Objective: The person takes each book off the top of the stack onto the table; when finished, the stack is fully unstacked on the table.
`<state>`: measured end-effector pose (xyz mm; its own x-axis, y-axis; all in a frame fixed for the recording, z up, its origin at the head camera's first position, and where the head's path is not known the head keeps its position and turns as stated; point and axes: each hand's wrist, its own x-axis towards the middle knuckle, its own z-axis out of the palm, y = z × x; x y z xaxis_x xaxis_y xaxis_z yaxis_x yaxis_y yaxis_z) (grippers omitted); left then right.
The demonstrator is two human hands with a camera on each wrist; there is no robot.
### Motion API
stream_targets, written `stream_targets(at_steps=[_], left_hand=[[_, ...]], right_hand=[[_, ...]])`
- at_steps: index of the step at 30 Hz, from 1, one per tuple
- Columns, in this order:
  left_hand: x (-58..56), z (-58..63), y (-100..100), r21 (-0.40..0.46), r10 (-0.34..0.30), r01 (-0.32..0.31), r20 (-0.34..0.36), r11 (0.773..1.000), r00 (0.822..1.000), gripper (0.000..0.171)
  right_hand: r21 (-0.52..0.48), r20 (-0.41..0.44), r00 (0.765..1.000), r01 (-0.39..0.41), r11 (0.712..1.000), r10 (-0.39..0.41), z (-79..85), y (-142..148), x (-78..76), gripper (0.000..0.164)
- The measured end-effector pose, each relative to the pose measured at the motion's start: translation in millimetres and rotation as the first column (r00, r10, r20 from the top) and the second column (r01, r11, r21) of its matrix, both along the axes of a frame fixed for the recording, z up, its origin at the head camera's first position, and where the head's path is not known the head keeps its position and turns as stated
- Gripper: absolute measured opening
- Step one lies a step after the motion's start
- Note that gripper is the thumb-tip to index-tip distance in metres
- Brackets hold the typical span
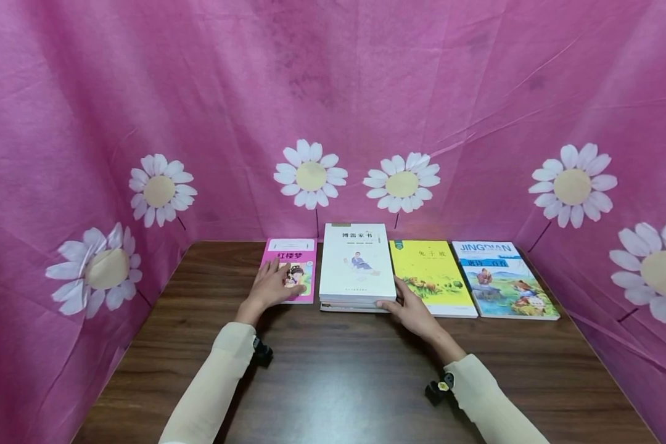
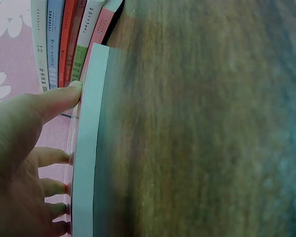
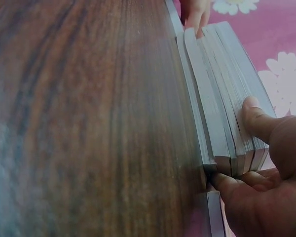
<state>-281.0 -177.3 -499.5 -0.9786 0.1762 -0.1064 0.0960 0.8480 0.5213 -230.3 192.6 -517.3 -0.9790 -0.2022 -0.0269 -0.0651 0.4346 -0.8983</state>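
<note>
My left hand (image 1: 272, 285) rests on a pink-covered book (image 1: 291, 246), fingers spread over its cover. In the left wrist view, the thumb reaches toward the spines of a stack of books (image 2: 66, 44). That same stack (image 1: 357, 259) has a white book with a seated figure on top. My right hand (image 1: 413, 311) grips the stack's near right corner. In the right wrist view, the thumb presses the page edges (image 3: 222, 94), and the other fingers lie low along the side.
Right of the stack lies a yellow book (image 1: 430, 271), then a blue illustrated book (image 1: 502, 277). The books line the back of a dark wooden table (image 1: 333, 382). Behind it hangs a pink cloth (image 1: 355, 92) with white daisies.
</note>
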Motion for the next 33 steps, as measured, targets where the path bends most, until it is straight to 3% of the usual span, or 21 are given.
stream_targets(at_steps=[11,15,21,25,33], left_hand=[[1.7,-0.2,2,0.007,-0.007,0.007,-0.013,1.000,1.000,0.090],[-2.5,2.8,1,0.044,-0.014,0.015,-0.011,0.999,1.000,0.081],[-6.9,21.9,3,0.205,0.005,0.001,-0.026,0.979,1.000,0.054],[-5.5,38.6,8,0.289,0.049,-0.040,-0.024,0.957,0.999,0.048],[-1.9,59.2,23,0.401,0.054,-0.029,-0.051,0.916,0.997,0.036]], right_hand=[[0.005,-0.002,1.000,0.007,1.000,-0.007,1.5,0,0.8,0.091],[0.000,-0.003,1.000,0.005,1.000,-0.005,0.9,0,0.5,0.090],[-0.023,0.001,1.000,0.006,1.000,-0.006,1.1,-1,1.1,0.089],[0.000,0.007,1.000,0.012,1.000,-0.012,1.6,0,0.9,0.090],[0.036,0.016,1.000,0.010,0.999,-0.011,2.0,1,0.9,0.088]])
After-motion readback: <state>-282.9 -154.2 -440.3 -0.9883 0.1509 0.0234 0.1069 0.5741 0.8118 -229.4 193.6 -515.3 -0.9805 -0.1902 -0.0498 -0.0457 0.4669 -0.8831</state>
